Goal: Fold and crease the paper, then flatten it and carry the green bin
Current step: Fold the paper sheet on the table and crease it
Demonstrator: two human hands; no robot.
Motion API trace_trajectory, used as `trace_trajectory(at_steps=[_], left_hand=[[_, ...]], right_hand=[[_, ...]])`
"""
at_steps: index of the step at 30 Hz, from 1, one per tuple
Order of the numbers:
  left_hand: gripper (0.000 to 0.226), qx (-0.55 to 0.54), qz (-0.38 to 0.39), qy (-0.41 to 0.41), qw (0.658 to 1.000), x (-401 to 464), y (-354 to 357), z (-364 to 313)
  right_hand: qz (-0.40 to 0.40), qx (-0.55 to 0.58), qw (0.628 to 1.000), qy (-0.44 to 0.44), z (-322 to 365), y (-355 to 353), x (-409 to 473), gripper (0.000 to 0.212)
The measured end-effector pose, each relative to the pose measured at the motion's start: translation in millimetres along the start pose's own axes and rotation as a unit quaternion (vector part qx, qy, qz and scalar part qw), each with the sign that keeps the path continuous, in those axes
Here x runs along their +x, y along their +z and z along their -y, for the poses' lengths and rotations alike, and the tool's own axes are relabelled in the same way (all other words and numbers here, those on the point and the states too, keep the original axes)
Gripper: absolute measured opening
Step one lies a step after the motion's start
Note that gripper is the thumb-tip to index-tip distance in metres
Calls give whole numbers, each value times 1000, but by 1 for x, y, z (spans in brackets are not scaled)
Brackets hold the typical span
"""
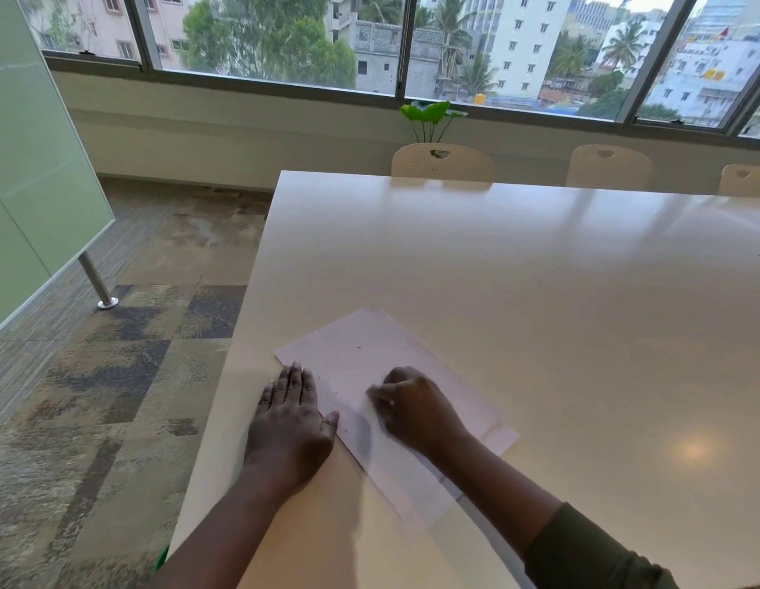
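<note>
A pale folded sheet of paper (361, 354) lies slanted on the white table (539, 299), near its front left corner. My left hand (291, 418) rests flat with fingers spread on the sheet's left edge, half on the table. My right hand (412, 408) presses down on the middle of the paper with curled fingers; it is blurred. A sliver of something green (161, 556) shows below the table's left edge beside my left forearm; I cannot tell whether it is the bin.
Three cream chairs (442, 161) stand along the table's far side, with a small green plant (431, 114) behind them under the windows. A frosted glass panel (33, 176) on a metal leg (95, 282) stands on the carpet at left.
</note>
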State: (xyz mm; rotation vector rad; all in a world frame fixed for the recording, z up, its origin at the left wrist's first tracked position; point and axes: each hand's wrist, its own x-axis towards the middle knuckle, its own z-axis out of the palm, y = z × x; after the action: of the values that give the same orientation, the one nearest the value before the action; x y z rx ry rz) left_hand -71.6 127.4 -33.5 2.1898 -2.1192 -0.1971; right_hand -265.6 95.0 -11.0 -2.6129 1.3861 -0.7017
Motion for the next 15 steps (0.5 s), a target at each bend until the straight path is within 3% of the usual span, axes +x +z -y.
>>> trace_trajectory(at_steps=[4,9,13,15], left_hand=[[80,3,-4,4,1000,0,0,0],[88,4,-5,0,1000,1,2,0],[87,8,-5,0,1000,1,2,1],[87,11,-5,1,1000,1,2,1]], right_hand=[[31,35,998,-32,1,-10,-12,18],[-30,-25,997,73,-32,-18,0,14],[25,32,999,-1,-5,-5,-12,17],[16,28,999,9,-15,-13,-10,16]])
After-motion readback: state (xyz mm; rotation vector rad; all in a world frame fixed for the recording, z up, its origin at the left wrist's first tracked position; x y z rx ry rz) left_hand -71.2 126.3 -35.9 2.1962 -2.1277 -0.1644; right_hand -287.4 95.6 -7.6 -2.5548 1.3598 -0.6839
